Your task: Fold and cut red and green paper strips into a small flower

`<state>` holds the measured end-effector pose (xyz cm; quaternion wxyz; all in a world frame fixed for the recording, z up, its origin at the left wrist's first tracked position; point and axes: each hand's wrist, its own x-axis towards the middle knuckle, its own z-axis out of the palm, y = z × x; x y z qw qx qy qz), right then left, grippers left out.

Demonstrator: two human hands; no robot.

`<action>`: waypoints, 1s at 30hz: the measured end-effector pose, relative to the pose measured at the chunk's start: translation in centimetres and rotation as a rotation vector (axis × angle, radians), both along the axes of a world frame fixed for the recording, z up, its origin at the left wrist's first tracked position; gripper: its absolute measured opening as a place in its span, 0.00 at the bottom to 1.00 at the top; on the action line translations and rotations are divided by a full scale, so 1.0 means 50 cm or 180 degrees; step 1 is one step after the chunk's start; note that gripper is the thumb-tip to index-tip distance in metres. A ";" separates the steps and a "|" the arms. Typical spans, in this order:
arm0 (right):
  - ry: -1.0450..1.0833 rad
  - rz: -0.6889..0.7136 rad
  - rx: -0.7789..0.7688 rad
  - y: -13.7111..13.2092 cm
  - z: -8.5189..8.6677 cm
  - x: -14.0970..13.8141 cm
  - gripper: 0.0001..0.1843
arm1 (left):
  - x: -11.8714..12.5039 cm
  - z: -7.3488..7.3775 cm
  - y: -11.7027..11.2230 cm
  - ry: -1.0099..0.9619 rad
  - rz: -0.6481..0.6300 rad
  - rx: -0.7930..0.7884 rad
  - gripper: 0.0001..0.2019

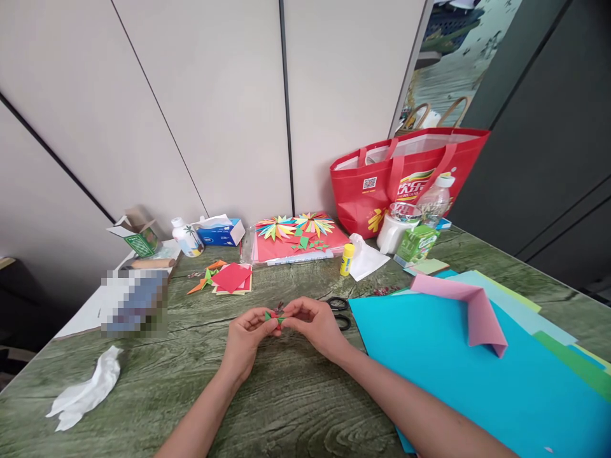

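Observation:
Both my hands meet over the middle of the green wood-grain table. My left hand and my right hand pinch a small folded paper piece, green and red, between their fingertips. Black scissors lie just behind my right hand. A big blue paper sheet lies to the right, with a folded pink sheet on top.
A stack of red and yellow paper squares, a yellow glue stick, colourful paper stars, a red tote bag, a tissue box, a white bottle and a crumpled tissue surround the work area.

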<state>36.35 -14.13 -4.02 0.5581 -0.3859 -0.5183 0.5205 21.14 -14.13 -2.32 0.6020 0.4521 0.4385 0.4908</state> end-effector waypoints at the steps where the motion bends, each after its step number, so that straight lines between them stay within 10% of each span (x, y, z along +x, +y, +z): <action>1: 0.0035 0.0013 -0.0008 0.000 0.000 0.000 0.10 | 0.000 0.000 -0.001 -0.0017 0.0007 0.0000 0.09; 16: 0.0433 -0.0018 -0.0784 -0.009 0.004 -0.015 0.11 | 0.015 0.009 -0.014 0.0061 0.0052 0.0000 0.08; 30: 0.0186 0.0371 -0.0472 0.006 -0.016 -0.001 0.14 | 0.012 -0.001 -0.008 0.0117 -0.0045 -0.0269 0.11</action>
